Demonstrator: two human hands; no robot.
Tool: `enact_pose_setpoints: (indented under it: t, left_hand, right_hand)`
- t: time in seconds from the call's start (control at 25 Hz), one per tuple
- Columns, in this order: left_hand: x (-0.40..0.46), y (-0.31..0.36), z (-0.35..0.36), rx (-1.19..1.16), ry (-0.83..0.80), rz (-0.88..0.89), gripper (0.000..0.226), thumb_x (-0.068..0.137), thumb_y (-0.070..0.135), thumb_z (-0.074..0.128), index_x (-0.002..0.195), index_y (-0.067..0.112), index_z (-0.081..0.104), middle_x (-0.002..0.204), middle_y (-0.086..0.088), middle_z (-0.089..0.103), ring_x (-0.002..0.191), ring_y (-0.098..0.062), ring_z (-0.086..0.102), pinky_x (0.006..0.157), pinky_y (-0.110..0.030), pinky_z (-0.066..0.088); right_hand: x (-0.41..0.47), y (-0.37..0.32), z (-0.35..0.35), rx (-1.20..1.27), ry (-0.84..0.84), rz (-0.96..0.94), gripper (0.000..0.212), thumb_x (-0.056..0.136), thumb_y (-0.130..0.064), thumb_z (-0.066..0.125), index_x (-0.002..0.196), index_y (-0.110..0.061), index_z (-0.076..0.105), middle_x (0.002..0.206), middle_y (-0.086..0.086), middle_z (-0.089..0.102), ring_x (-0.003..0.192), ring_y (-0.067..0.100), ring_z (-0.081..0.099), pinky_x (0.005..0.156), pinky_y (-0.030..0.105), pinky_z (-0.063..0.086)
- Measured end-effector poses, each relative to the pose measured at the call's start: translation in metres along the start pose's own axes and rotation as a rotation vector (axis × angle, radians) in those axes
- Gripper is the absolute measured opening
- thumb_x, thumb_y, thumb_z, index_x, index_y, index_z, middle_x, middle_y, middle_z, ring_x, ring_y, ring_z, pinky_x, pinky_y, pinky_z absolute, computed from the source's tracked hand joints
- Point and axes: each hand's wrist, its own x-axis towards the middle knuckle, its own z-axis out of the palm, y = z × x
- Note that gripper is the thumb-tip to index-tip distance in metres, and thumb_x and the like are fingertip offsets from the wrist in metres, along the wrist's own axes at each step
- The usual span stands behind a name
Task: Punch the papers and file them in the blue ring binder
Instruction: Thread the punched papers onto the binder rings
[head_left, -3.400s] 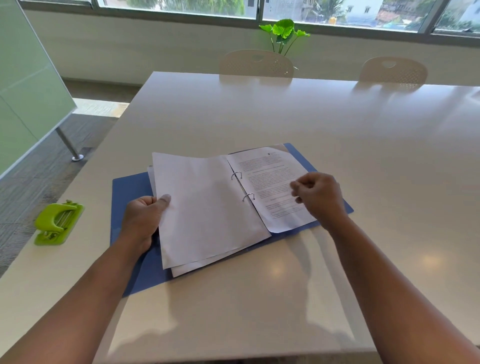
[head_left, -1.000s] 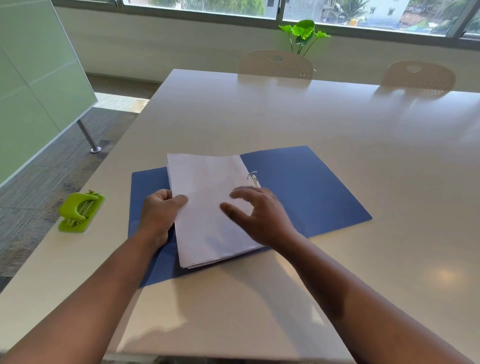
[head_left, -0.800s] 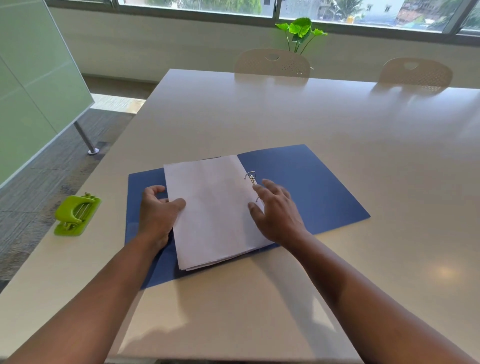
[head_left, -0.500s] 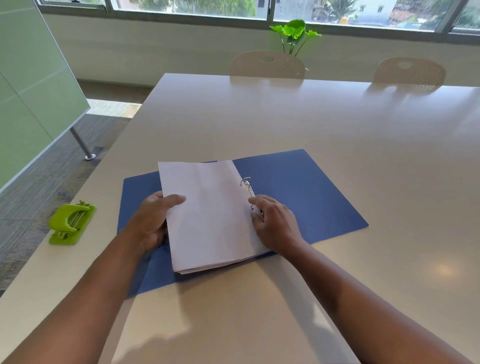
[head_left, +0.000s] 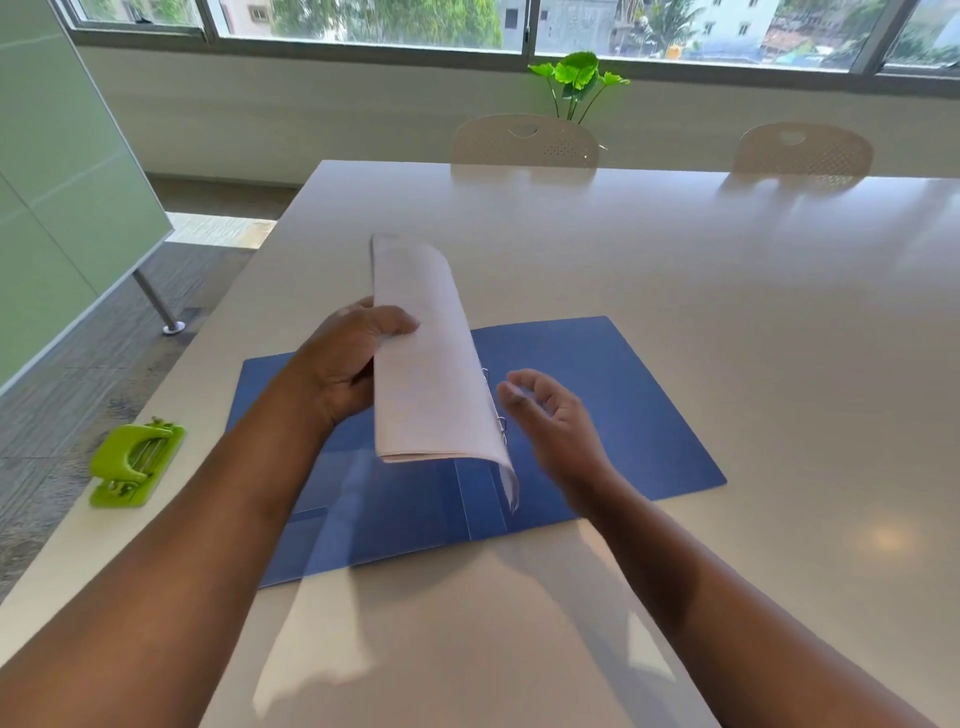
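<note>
- Blue ring binder (head_left: 597, 405) is lying open and flat on the white counter (head_left: 675, 270), pretty much dead centre of my view, with the metal rings (head_left: 493, 400) poking up along the spine.
- Papers (head_left: 431, 374) are up off the left cover as one curved stack; their right edge hangs at the rings, but I can't tell from here whether they're actually threaded on.
- Left hand (head_left: 348, 358) is at about 9 o'clock from the stack and has it: grip is curled round the left edge, thumb on the near face, fingers tucked behind the sheets.
- Right hand (head_left: 545, 410) is at about 3 o'clock from the stack, just beside the rings, hovering over the right cover. Its grip is loose and spread, holding nothing, and it looks a bit blurry.
- Green hole punch (head_left: 136, 463) sits near the counter's left edge, around 9 o'clock from the binder and well apart from it.
- Two pale chairs (head_left: 524, 140) are tucked in at the far side, 12 o'clock, with a leafy plant (head_left: 579, 78) behind them under the window.
</note>
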Motion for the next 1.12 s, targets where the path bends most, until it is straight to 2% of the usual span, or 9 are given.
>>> enact_pose_setpoints:
  t: [0.08,0.2,0.44,0.6,0.76,0.84,0.92,1.0,1.12]
  left_hand:
    - [0.005,-0.001,0.026,0.001,-0.059,0.006,0.023,0.094,-0.005,0.050,0.109,0.008,0.063,0.086,-0.012,0.070,0.069,-0.021,0.072,0.058,-0.033,0.060]
    - [0.015,-0.013,0.063,0.055,-0.143,0.017,0.025,0.094,-0.008,0.050,0.111,0.007,0.061,0.093,-0.013,0.067,0.078,-0.025,0.068,0.062,-0.034,0.061]
    - [0.034,-0.041,0.119,0.154,-0.185,-0.023,0.027,0.092,-0.008,0.057,0.115,0.005,0.059,0.092,-0.010,0.069,0.070,-0.019,0.072,0.059,-0.031,0.060]
    - [0.042,-0.067,0.137,0.209,-0.187,-0.073,0.045,0.091,-0.006,0.060,0.134,0.004,0.052,0.103,-0.014,0.068,0.082,-0.025,0.072,0.065,-0.033,0.062]
    - [0.041,-0.080,0.138,0.259,-0.331,-0.133,0.051,0.091,0.007,0.072,0.137,0.011,0.049,0.119,-0.014,0.067,0.102,-0.029,0.072,0.086,-0.037,0.062]
    - [0.040,-0.080,0.129,0.391,-0.311,0.011,0.046,0.091,0.012,0.074,0.132,0.012,0.054,0.121,-0.010,0.067,0.105,-0.025,0.070,0.091,-0.036,0.060]
    - [0.040,-0.079,0.110,0.605,-0.153,0.254,0.033,0.090,0.015,0.072,0.122,0.017,0.063,0.112,-0.001,0.069,0.098,-0.017,0.068,0.086,-0.031,0.058]
    - [0.041,-0.084,0.083,0.830,0.018,0.419,0.029,0.088,0.023,0.069,0.117,0.022,0.066,0.113,0.003,0.067,0.102,-0.016,0.063,0.091,-0.032,0.053]
    - [0.038,-0.102,0.046,1.132,0.051,0.434,0.062,0.080,0.058,0.055,0.132,0.024,0.060,0.134,0.002,0.057,0.127,-0.023,0.047,0.109,-0.042,0.039]
  right_hand:
    - [0.001,-0.015,-0.016,0.228,-0.002,0.048,0.029,0.099,-0.043,0.060,0.124,-0.027,0.063,0.120,-0.016,0.067,0.114,0.003,0.062,0.091,0.026,0.050]
    - [0.012,-0.029,-0.049,0.389,-0.026,0.132,0.041,0.098,-0.047,0.059,0.130,-0.022,0.062,0.128,-0.005,0.066,0.116,0.019,0.064,0.089,0.037,0.053]
    - [0.026,-0.015,-0.098,0.409,-0.052,0.230,0.058,0.092,-0.061,0.058,0.132,-0.019,0.063,0.127,0.005,0.069,0.100,0.022,0.071,0.076,0.040,0.057]
    - [0.030,0.005,-0.120,0.388,-0.121,0.328,0.070,0.083,-0.068,0.061,0.134,-0.019,0.060,0.125,0.006,0.069,0.102,0.026,0.072,0.084,0.046,0.057]
    - [0.037,0.018,-0.134,0.392,-0.162,0.372,0.061,0.086,-0.053,0.067,0.130,-0.012,0.065,0.123,0.014,0.068,0.098,0.029,0.070,0.083,0.043,0.054]
    - [0.039,0.024,-0.137,0.432,-0.150,0.397,0.054,0.086,-0.040,0.072,0.128,-0.007,0.068,0.125,0.019,0.069,0.099,0.032,0.069,0.083,0.042,0.054]
    - [0.042,0.031,-0.141,0.352,-0.055,0.425,0.037,0.088,-0.023,0.073,0.122,-0.006,0.069,0.125,0.023,0.071,0.093,0.031,0.074,0.074,0.040,0.060]
    - [0.044,0.036,-0.145,0.190,0.019,0.438,0.028,0.090,-0.009,0.071,0.118,-0.008,0.069,0.117,0.020,0.074,0.093,0.033,0.076,0.071,0.046,0.063]
    - [0.048,0.037,-0.150,0.022,0.038,0.451,0.027,0.094,-0.003,0.066,0.119,-0.013,0.068,0.111,0.014,0.075,0.093,0.032,0.076,0.068,0.043,0.064]
